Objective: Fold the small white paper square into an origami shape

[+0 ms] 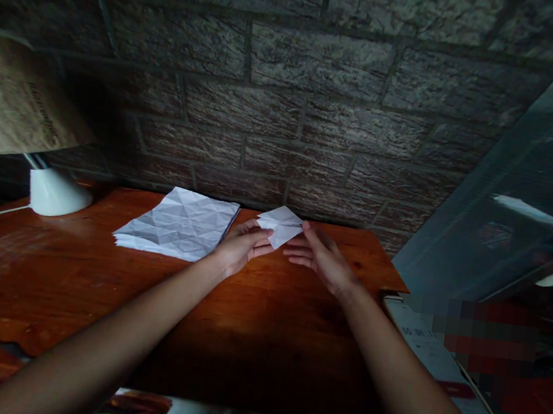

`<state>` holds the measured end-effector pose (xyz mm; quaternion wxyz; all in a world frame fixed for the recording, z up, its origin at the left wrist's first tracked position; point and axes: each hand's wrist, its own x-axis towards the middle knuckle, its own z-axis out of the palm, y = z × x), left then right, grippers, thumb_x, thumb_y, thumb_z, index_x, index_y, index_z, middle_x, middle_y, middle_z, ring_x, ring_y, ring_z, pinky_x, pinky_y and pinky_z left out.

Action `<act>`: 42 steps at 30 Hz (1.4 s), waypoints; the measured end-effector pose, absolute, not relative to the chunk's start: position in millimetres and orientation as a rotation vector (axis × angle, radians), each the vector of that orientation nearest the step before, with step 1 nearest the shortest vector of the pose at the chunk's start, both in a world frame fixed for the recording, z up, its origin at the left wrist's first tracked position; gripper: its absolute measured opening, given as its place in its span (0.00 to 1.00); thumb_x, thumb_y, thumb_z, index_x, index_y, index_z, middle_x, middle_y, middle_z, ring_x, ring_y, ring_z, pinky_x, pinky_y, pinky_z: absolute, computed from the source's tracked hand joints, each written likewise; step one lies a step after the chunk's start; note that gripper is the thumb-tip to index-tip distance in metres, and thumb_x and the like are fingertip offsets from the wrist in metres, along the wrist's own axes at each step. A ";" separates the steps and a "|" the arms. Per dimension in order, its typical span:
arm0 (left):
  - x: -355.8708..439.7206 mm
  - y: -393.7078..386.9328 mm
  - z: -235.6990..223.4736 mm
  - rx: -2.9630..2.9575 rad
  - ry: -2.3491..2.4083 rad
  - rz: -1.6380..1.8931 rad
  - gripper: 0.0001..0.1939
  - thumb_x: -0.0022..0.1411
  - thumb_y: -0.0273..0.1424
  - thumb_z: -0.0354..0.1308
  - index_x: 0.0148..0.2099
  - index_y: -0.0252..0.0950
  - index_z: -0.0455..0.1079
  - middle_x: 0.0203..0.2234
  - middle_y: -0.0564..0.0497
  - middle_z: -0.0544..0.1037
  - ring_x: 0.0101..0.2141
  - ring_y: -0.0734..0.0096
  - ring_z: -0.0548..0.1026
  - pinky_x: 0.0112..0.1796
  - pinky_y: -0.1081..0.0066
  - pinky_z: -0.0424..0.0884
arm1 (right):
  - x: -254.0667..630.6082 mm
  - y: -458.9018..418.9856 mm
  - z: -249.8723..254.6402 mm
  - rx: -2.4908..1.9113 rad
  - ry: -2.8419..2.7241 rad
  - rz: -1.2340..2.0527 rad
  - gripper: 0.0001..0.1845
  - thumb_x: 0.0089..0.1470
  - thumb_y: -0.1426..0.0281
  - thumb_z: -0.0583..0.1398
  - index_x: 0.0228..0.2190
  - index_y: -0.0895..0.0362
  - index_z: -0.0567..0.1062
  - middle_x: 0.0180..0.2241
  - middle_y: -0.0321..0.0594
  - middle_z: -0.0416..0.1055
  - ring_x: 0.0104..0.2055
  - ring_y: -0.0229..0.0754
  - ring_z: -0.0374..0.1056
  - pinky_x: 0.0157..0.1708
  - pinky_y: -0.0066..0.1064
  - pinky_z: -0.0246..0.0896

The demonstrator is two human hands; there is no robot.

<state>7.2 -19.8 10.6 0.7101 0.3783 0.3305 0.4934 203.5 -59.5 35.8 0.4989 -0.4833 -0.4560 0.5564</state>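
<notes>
A small white piece of folded paper (281,218), shaped like a diamond with layered flaps, is held up over the far part of the wooden table. My left hand (244,247) grips its left side, thumb on top and fingers beneath. At the right corner, my right hand (319,256) has the paper's edge between thumb and fingertips, its other fingers stretched out below. Left of my hands lies a stack of creased white paper sheets (178,225), their folds showing in a grid of triangles.
The wooden table (71,276) meets a dark brick wall (278,113). A lamp with a printed shade (17,101) and white base (54,193) stands at left. A phone showing a timer (421,339) lies by my right forearm. A grey translucent panel (484,192) rises at right.
</notes>
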 end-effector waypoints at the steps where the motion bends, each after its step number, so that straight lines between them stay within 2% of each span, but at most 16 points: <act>1: 7.9 -21.0 9.8 0.823 0.733 1.117 0.18 0.49 0.23 0.78 0.40 0.35 0.76 0.36 0.51 0.86 0.35 0.72 0.84 0.46 0.68 0.81 | 203.5 -59.1 34.6 -1.152 -1.115 1.343 0.25 0.60 0.47 0.68 0.44 0.55 0.75 0.39 0.49 0.83 0.34 0.43 0.81 0.38 0.33 0.81; 4: 9.0 -23.8 9.7 0.795 0.736 1.140 0.18 0.49 0.19 0.76 0.42 0.34 0.78 0.38 0.49 0.87 0.37 0.70 0.84 0.48 0.65 0.82 | 203.0 -57.7 30.3 -1.138 -1.154 1.355 0.26 0.56 0.46 0.70 0.39 0.56 0.77 0.37 0.47 0.83 0.34 0.42 0.81 0.38 0.31 0.80; 8: 8.8 -25.8 11.2 0.845 0.728 1.105 0.17 0.51 0.21 0.75 0.45 0.32 0.81 0.40 0.46 0.87 0.38 0.68 0.84 0.51 0.61 0.81 | 200.1 -56.9 25.6 -1.084 -1.188 1.230 0.32 0.38 0.53 0.80 0.37 0.52 0.72 0.34 0.37 0.82 0.34 0.40 0.81 0.35 0.28 0.77; 11: 9.0 -27.7 11.4 0.873 0.715 1.103 0.16 0.51 0.22 0.76 0.44 0.32 0.82 0.40 0.45 0.87 0.38 0.66 0.84 0.52 0.59 0.81 | 197.2 -56.6 24.2 -1.045 -1.253 1.167 0.34 0.35 0.55 0.81 0.37 0.52 0.71 0.34 0.34 0.82 0.32 0.39 0.80 0.33 0.28 0.76; 14: 10.2 -29.5 10.6 0.926 0.696 1.103 0.18 0.51 0.22 0.76 0.45 0.33 0.82 0.39 0.46 0.87 0.37 0.66 0.84 0.52 0.57 0.80 | 195.3 -56.1 23.2 -1.047 -1.285 1.123 0.34 0.35 0.54 0.80 0.41 0.52 0.75 0.35 0.35 0.83 0.31 0.39 0.78 0.31 0.29 0.74; 17: 11.1 -29.7 8.8 0.935 0.679 1.108 0.16 0.53 0.24 0.75 0.45 0.33 0.82 0.38 0.47 0.87 0.37 0.66 0.85 0.52 0.57 0.80 | 194.7 -55.6 21.8 -1.060 -1.339 1.086 0.26 0.40 0.53 0.78 0.32 0.54 0.76 0.29 0.34 0.81 0.30 0.38 0.77 0.32 0.28 0.72; 20: 11.0 -28.4 7.2 0.908 0.705 1.113 0.13 0.54 0.24 0.75 0.43 0.32 0.81 0.38 0.47 0.87 0.37 0.67 0.84 0.52 0.59 0.80 | 194.3 -55.5 21.0 -1.061 -1.372 1.072 0.24 0.41 0.51 0.77 0.28 0.54 0.77 0.28 0.35 0.80 0.30 0.39 0.76 0.31 0.29 0.71; 24: 11.1 -26.7 8.0 0.892 0.731 1.131 0.13 0.53 0.26 0.76 0.41 0.32 0.81 0.36 0.47 0.87 0.37 0.68 0.84 0.50 0.63 0.80 | 192.4 -56.4 21.3 -1.025 -1.390 1.047 0.22 0.43 0.51 0.76 0.31 0.54 0.82 0.29 0.36 0.81 0.30 0.39 0.76 0.32 0.30 0.72; 31: 9.9 -25.5 12.0 0.930 0.743 1.147 0.13 0.51 0.29 0.76 0.39 0.32 0.81 0.35 0.47 0.87 0.37 0.66 0.85 0.50 0.63 0.80 | 190.1 -58.2 18.7 -0.989 -1.404 1.005 0.16 0.48 0.55 0.74 0.36 0.51 0.87 0.30 0.37 0.83 0.32 0.41 0.78 0.36 0.35 0.75; 39: 8.1 -25.1 14.5 0.901 0.749 1.140 0.10 0.53 0.28 0.74 0.38 0.32 0.81 0.33 0.48 0.87 0.35 0.68 0.84 0.46 0.66 0.80 | 193.3 -60.2 20.8 -0.968 -1.501 0.982 0.13 0.50 0.61 0.72 0.39 0.51 0.88 0.31 0.37 0.83 0.32 0.41 0.77 0.32 0.34 0.74; 42: 8.5 -24.7 14.7 0.894 0.749 1.161 0.08 0.54 0.28 0.73 0.38 0.33 0.81 0.34 0.47 0.87 0.36 0.66 0.84 0.47 0.65 0.80 | 192.8 -61.9 23.2 -0.968 -1.520 0.981 0.15 0.52 0.58 0.70 0.39 0.52 0.87 0.32 0.39 0.82 0.32 0.41 0.78 0.32 0.34 0.75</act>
